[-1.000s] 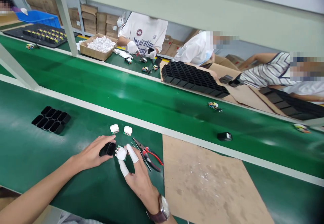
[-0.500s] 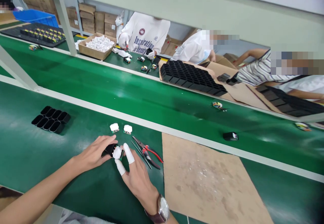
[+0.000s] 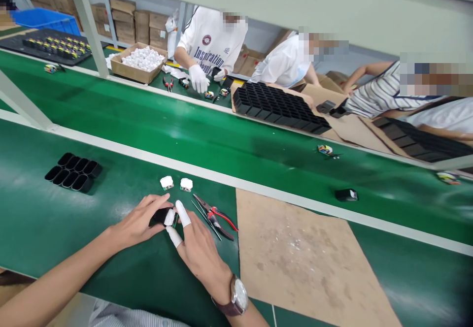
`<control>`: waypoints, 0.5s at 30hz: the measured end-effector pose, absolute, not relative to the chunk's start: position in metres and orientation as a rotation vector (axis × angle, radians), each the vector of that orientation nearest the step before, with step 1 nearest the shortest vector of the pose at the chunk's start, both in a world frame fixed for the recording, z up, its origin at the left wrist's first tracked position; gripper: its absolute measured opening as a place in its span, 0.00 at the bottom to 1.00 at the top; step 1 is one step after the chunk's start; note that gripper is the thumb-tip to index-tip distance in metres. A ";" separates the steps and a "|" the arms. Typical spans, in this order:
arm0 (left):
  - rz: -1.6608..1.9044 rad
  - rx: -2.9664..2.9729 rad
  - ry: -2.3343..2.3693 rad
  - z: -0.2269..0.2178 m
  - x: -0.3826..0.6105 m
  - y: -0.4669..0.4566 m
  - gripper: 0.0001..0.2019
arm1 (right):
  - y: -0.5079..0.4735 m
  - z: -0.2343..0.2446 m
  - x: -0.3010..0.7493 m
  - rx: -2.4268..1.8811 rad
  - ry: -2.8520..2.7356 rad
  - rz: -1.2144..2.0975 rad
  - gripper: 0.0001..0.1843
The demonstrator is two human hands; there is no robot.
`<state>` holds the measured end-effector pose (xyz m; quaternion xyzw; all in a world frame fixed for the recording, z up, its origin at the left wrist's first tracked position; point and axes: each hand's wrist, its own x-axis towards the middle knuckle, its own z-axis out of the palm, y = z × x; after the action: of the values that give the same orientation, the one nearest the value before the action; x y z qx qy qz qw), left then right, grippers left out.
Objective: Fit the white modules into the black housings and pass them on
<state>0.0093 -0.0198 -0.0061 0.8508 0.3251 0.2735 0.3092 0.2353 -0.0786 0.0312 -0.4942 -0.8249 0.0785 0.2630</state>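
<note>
My left hand is wrapped round a small black plastic case, its open end turned to the right. A circuit board with a white pad on it sits partly inside that opening. My right hand, with white finger cots on thumb and forefinger and a watch on the wrist, pinches the board's outer end. Just beyond my hands stand two more white-topped circuit boards. Red-handled long-nose pliers and metal tweezers lie right of them.
A block of black cases stands at left. A cardboard sheet covers the bench at right. The green belt beyond the white rail carries a black case and loose boards. Co-workers sit opposite, near a box of white pieces.
The board has gone further into the black case. Items on the belt have shifted right. Opposite, a co-worker's gloved hand has moved over the boards, and pliers now lie on that bench.
</note>
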 end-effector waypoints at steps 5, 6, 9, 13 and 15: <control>0.756 2.159 0.873 -0.008 0.010 -0.018 0.45 | -0.081 0.033 0.240 -1.318 -2.205 0.261 0.40; 0.750 2.134 0.889 -0.008 0.010 -0.018 0.46 | -0.082 0.033 0.242 -1.309 -2.206 0.245 0.38; 0.702 2.075 0.931 -0.008 0.011 -0.018 0.48 | -0.083 0.029 0.246 -1.272 -2.241 0.179 0.30; 0.631 2.039 0.885 -0.005 0.013 -0.018 0.47 | -0.082 0.020 0.248 -1.215 -2.291 0.182 0.19; 0.598 2.034 0.853 -0.005 0.013 -0.018 0.46 | -0.080 0.015 0.248 -1.190 -2.303 0.191 0.16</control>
<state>0.0130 -0.0179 -0.0047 0.8096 0.3397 0.2382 0.4153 0.2479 -0.0803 0.0155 -0.4409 -0.8537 0.0709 0.2678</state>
